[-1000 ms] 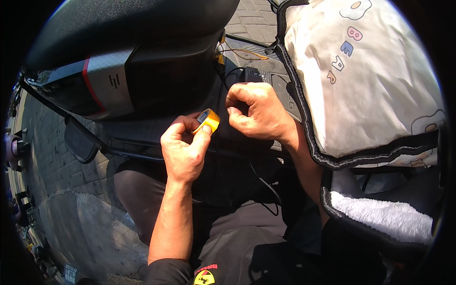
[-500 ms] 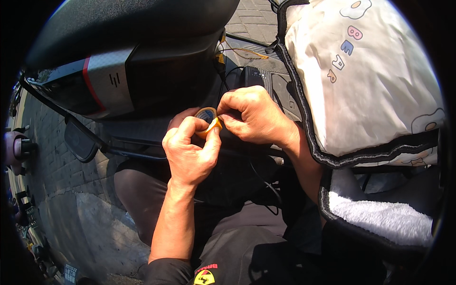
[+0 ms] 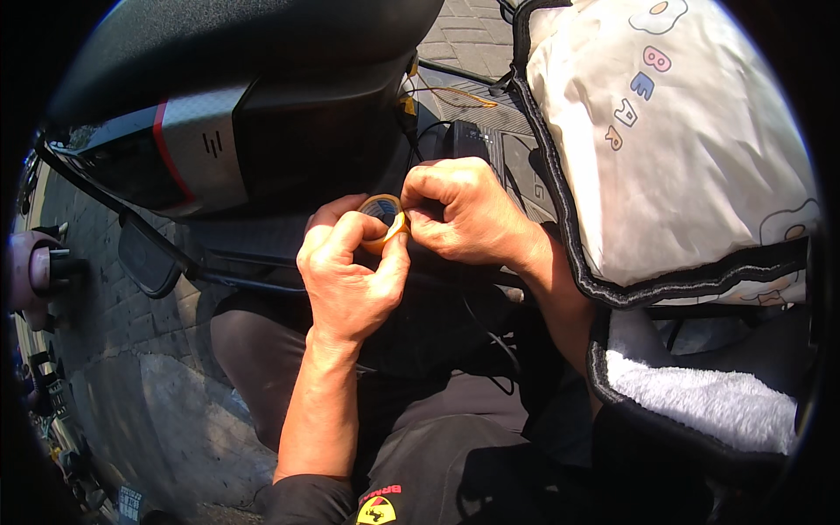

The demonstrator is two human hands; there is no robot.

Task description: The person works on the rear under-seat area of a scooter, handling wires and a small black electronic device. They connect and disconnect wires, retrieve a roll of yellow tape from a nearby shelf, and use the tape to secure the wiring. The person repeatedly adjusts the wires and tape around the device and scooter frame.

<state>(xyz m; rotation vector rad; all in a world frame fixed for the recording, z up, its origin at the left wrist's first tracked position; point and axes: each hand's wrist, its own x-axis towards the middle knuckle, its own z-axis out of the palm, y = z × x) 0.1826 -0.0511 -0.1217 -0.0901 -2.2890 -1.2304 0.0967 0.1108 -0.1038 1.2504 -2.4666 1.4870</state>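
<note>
A small roll of yellow tape (image 3: 385, 201) is between my two hands, in front of the scooter body. My left hand (image 3: 352, 267) grips it, thumb and forefinger curled over its near side; the bluish inside of its core shows. At the roll's right edge, my right hand (image 3: 472, 212) is closed in a pinch, its fingertips against the tape. Whether a loose tape end lies between those fingertips is too small to make out. Just beyond the right hand are black cables and a black box-shaped device (image 3: 465, 138) on the scooter's footboard.
A scooter with a black seat (image 3: 254, 52) and a grey and red side panel (image 3: 203, 149) stands ahead. Thin yellow wires (image 3: 464, 94) stick out beside it. On the right hangs a cream padded cover (image 3: 674, 166) with black edging and fluffy lining. A black footrest (image 3: 150, 258) juts out left.
The yellow tape roll has turned slightly in my left hand, so more of its round opening shows. Both hands stay nearly where they were.
</note>
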